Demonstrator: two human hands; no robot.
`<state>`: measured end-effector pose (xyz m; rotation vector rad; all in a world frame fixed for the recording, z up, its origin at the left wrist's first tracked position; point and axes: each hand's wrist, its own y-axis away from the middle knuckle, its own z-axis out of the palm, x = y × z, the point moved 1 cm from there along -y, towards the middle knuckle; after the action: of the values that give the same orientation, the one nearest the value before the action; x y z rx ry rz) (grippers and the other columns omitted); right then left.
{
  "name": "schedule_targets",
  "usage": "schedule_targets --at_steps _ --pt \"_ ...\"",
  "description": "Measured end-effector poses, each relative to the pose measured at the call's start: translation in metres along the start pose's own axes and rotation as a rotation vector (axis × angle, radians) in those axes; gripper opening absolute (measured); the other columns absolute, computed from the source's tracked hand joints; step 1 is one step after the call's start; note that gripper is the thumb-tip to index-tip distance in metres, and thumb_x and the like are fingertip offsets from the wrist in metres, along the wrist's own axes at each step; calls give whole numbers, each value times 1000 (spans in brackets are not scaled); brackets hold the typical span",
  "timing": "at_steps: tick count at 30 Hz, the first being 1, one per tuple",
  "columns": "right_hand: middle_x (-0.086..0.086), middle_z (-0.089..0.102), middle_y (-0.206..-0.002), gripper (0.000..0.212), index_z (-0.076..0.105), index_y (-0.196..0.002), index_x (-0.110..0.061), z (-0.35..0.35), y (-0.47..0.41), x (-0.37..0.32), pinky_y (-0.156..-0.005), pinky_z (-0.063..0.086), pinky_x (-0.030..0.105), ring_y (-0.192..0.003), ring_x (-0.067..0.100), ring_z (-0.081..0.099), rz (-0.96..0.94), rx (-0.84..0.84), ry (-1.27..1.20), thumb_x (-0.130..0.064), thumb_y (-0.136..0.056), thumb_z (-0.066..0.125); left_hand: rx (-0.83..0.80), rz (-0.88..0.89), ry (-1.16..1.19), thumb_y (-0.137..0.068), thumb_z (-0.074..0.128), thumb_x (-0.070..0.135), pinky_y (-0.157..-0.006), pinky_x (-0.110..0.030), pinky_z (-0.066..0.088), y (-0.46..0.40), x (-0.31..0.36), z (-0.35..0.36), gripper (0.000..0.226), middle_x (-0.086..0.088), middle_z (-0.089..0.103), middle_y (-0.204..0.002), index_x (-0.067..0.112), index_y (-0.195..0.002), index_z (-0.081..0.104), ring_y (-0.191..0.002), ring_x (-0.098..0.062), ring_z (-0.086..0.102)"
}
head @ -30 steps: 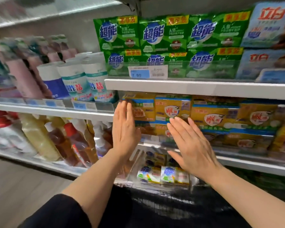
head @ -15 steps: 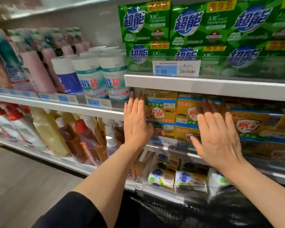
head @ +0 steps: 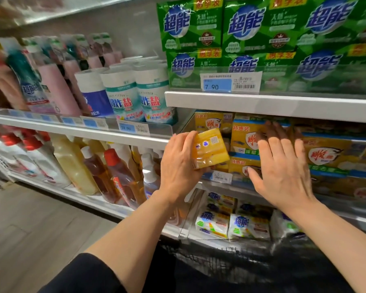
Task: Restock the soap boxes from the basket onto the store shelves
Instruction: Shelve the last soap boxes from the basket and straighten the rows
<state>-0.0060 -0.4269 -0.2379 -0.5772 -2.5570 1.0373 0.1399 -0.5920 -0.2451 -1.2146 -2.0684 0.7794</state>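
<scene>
My left hand (head: 179, 166) grips a yellow soap pack (head: 210, 148) in clear wrap, tilted, just in front of the left end of the middle shelf. My right hand (head: 283, 166) is spread flat with straight fingers against the stacked yellow soap boxes (head: 244, 134) on that shelf. More yellow boxes (head: 334, 151) run to the right. The black wire basket (head: 220, 265) sits low in front of me, its contents hidden.
Green soap packs (head: 241, 28) fill the shelf above, behind a price tag (head: 230, 82). White soap packs (head: 230, 225) lie on the bottom shelf. Tubs (head: 123, 96) and bottles (head: 106, 172) crowd the shelves at left. Wood floor (head: 30, 229) lies lower left.
My left hand, open against the shelf before, now holds a yellow soap pack pulled out from the stack. The view has closed in on the shelf. My right hand stays flat on the boxes.
</scene>
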Motion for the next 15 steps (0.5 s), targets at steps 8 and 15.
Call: schedule_targets --at_steps 8,15 --pt "13 63 -114 43 65 -114 -3 -9 7 4 -96 40 43 -111 30 52 23 129 -341 -32 -82 64 -12 -410 378 -47 85 64 -82 -37 53 1 19 -30 75 15 59 -105 41 -112 54 -97 -7 58" --pt "-14 45 -133 97 27 -149 -22 -28 15 -3 -106 40 33 -124 4 45 370 -343 -1014 -60 -68 67 -233 -603 943 -60 89 41 -80 -34 58 15 45 -32 59 1 74 -98 20 -109 64 -92 -18 71"
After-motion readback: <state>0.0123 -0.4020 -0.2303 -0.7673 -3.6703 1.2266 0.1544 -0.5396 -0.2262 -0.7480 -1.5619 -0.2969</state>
